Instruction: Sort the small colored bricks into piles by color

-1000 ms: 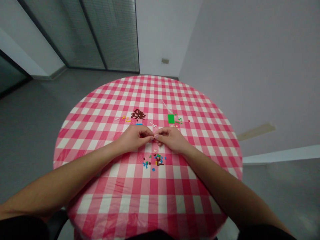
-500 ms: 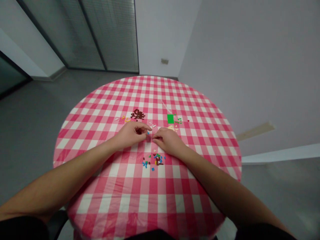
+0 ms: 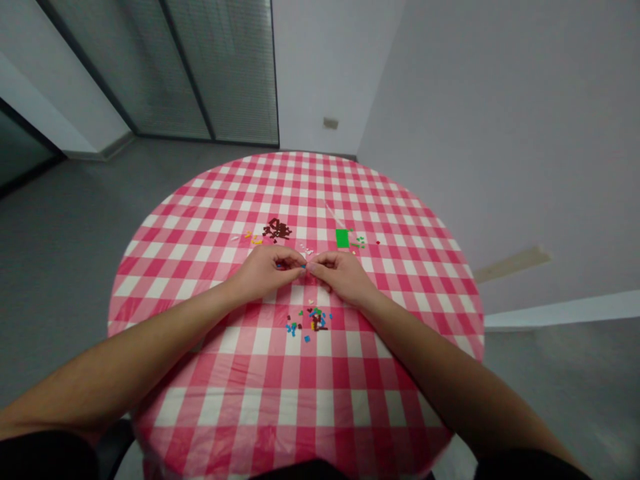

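My left hand (image 3: pixel 267 270) is closed in a pinch over the middle of the table, with a small blue building brick (image 3: pixel 303 266) at its fingertips. My right hand (image 3: pixel 345 272) meets it there, thumb and fingers pressed together against the left fingertips. What the right fingers hold, if anything, is hidden. Just beyond the hands lie several small white and pink pieces (image 3: pixel 306 250). Nearer to me is a mixed pile of blue, brown, green and yellow bricks (image 3: pixel 316 321).
A heap of brown bricks (image 3: pixel 277 229) lies beyond my left hand, with yellow pieces (image 3: pixel 256 241) beside it. Beyond my right hand sits a green plate (image 3: pixel 343 238) near small green pieces (image 3: pixel 361 240). A red-and-white checked cloth (image 3: pixel 280 407) covers the round table.
My hands have come together; the gap between their fingertips has closed. The right hand has shifted slightly up and its fingers now touch those of the left.
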`<state>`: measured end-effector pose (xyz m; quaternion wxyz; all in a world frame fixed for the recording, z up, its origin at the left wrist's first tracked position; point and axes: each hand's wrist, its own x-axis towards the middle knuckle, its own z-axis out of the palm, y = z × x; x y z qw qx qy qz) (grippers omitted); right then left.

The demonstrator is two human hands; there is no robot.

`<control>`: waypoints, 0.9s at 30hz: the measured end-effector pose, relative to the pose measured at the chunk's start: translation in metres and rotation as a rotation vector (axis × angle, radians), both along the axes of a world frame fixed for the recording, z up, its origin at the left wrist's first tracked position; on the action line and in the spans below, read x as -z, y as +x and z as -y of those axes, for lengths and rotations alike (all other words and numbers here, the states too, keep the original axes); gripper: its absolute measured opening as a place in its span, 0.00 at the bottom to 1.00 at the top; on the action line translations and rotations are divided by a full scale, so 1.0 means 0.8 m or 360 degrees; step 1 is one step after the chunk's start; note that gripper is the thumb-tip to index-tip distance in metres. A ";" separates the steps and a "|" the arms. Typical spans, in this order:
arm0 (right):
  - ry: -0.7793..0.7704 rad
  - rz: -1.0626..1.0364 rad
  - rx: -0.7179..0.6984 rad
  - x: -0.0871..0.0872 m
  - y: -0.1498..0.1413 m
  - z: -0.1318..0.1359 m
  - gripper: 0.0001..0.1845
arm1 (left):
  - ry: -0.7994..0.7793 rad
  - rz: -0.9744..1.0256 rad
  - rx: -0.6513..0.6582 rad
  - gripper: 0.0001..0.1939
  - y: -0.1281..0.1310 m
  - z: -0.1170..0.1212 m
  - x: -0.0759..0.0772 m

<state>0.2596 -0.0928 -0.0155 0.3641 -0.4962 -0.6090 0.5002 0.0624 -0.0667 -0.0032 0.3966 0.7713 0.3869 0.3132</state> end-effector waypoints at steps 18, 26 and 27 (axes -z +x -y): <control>0.0054 0.0947 -0.0937 -0.037 0.047 0.006 0.15 | 0.0190 -0.0765 -0.0007 0.06 -0.050 -0.038 -0.023; 0.0099 0.1123 -0.0915 -0.039 0.041 0.008 0.03 | 0.0108 -0.1025 0.0023 0.10 -0.069 -0.058 -0.015; 0.0118 0.1159 -0.0881 -0.040 0.042 0.007 0.04 | 0.0109 -0.1042 0.0033 0.10 -0.069 -0.058 -0.015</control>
